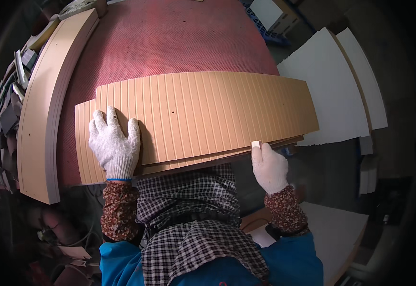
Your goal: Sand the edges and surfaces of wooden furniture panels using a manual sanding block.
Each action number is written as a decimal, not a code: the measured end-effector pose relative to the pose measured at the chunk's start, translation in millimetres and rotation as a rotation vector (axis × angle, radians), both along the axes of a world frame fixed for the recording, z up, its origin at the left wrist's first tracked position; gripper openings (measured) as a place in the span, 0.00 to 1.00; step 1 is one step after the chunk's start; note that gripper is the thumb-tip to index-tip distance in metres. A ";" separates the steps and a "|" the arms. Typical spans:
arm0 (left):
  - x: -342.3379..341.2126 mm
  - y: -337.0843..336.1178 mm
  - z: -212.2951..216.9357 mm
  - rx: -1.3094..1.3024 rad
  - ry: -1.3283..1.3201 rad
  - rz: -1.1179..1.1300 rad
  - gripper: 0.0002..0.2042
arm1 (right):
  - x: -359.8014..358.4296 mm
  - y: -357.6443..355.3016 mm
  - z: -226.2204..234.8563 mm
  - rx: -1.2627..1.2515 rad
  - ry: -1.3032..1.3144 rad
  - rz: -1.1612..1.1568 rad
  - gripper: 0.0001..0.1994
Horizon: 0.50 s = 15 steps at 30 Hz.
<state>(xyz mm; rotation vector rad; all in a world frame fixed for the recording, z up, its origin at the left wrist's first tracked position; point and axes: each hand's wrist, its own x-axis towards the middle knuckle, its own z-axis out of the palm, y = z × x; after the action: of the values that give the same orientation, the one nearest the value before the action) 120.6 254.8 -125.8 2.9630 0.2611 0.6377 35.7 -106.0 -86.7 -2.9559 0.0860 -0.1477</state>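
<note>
A tan board with parallel grooves lies across the near part of a red textured tabletop. Under it another grooved board sticks out at the left and along the near edge. My left hand, in a white knit glove, rests flat on the boards' left end with its fingers spread. At the near edge, right of the middle, my gloved right hand pinches a small pale rectangular block against or just beside the board's edge. The fingers hide most of the block.
Plain tan boards are stacked along the table's left side, with a heap of scrap pieces beyond them. White sheets with torn edges stand at the right. A white panel lies at lower right. Part of a blue pallet shows behind.
</note>
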 end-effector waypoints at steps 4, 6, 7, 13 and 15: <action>-0.3 -0.7 0.2 0.004 -0.008 -0.005 0.33 | -0.6 -0.1 2.2 -0.054 0.045 -0.005 0.19; 0.3 -1.4 2.2 -0.009 0.007 -0.001 0.33 | 4.0 -1.6 3.6 -0.075 0.053 0.013 0.19; -0.1 -2.0 3.4 -0.013 0.015 -0.001 0.33 | 9.3 -2.1 4.4 -0.083 0.053 0.027 0.19; -0.3 -2.6 8.7 -0.021 0.033 -0.013 0.33 | 100.6 1.1 3.2 -0.193 0.125 0.033 0.22; 0.1 -2.7 8.9 -0.021 0.036 -0.011 0.33 | 142.7 3.5 3.6 -0.193 0.148 0.014 0.24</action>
<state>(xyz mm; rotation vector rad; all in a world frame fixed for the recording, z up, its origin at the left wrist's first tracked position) 120.7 252.1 -116.9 2.9564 0.2533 0.5773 178.4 -102.6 -83.1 -3.1554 0.0744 0.0693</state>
